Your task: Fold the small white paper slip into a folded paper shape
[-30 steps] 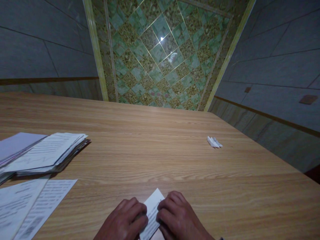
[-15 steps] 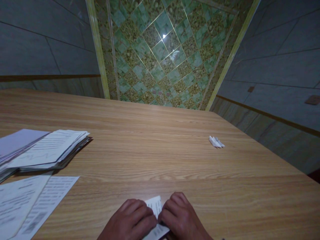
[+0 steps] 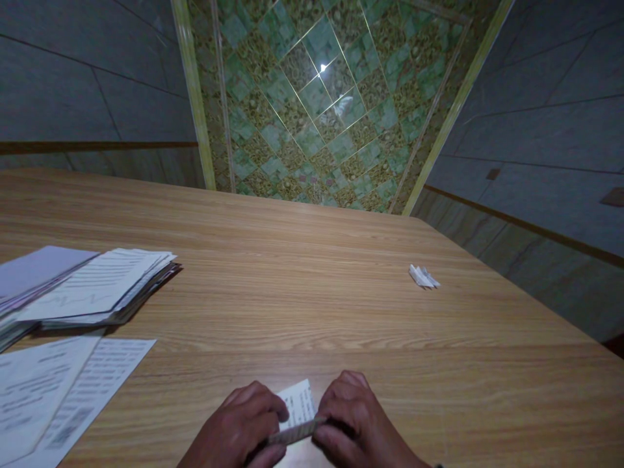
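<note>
A small printed piece of paper [image 3: 298,402] lies at the front of the table between my hands, with a narrow folded strip along its near edge. My left hand [image 3: 244,419] is closed on the left end of this strip, thumb below and fingers above. At the strip's right end, my right hand [image 3: 358,416] pinches it between thumb and fingers. Shadow and the fingers hide both ends of the paper.
A thick stack of papers [image 3: 112,279] lies on the left of the wooden table [image 3: 292,292]. Loose printed sheets [image 3: 107,370] are in front of it. Small folded white papers [image 3: 424,276] sit at the right. Beyond the far edge is a patterned tile floor [image 3: 316,130].
The near edge of the paper has been turned up into a narrow folded strip. My hands have moved slightly apart, out to its two ends.
</note>
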### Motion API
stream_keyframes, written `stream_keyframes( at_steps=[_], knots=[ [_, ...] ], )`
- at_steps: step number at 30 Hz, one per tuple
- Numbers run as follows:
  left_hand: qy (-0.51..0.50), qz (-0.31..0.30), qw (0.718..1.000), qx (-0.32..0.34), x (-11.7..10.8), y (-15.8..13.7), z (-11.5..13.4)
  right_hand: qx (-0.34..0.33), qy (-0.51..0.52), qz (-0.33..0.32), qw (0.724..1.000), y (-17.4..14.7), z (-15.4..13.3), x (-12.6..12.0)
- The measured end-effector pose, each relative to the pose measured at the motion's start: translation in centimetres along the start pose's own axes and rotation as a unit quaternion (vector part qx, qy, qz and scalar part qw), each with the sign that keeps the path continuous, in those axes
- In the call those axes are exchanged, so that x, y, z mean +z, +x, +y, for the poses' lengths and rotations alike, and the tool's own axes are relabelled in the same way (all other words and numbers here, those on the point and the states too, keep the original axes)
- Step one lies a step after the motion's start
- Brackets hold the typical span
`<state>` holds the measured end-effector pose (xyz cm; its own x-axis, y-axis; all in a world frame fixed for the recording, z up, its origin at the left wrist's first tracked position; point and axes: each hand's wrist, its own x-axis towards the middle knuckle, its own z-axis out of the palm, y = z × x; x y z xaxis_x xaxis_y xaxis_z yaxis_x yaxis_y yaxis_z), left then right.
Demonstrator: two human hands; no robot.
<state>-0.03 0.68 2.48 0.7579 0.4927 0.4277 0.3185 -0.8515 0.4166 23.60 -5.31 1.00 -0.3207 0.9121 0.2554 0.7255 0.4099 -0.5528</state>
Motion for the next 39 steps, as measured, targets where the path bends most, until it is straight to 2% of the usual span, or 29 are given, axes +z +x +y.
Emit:
stream_keyframes(
  at_steps=[6, 10, 18, 24, 30, 39],
  knots=[
    [0.028, 0.027, 0.997, -0.06, 0.3, -0.2, -0.1, 0.0, -0.053, -0.013, 0.998, 0.3, 0.0, 0.4],
    [0.011, 0.022, 0.996, -0.087, 0.8, -0.5, -0.3, 0.005, -0.058, -0.027, 0.998, 0.1, -0.1, 0.6],
    [0.025, 0.039, 0.993, -0.11, 1.3, -0.3, -0.6, 0.044, -0.075, 0.038, 0.995, 0.2, -0.5, 1.3],
    [0.04, 0.082, 0.991, -0.099, 1.7, -0.2, -0.8, 0.07, -0.082, 0.061, 0.992, 0.2, -0.7, 1.9],
    [0.078, 0.142, 0.985, -0.059, 2.6, -0.8, -1.7, 0.083, -0.081, 0.089, 0.989, 0.2, -0.7, 2.3],
    [0.105, 0.12, 0.985, -0.063, 3.0, -0.6, -2.4, 0.081, -0.09, 0.105, 0.987, 0.1, -0.9, 2.6]
  ],
)
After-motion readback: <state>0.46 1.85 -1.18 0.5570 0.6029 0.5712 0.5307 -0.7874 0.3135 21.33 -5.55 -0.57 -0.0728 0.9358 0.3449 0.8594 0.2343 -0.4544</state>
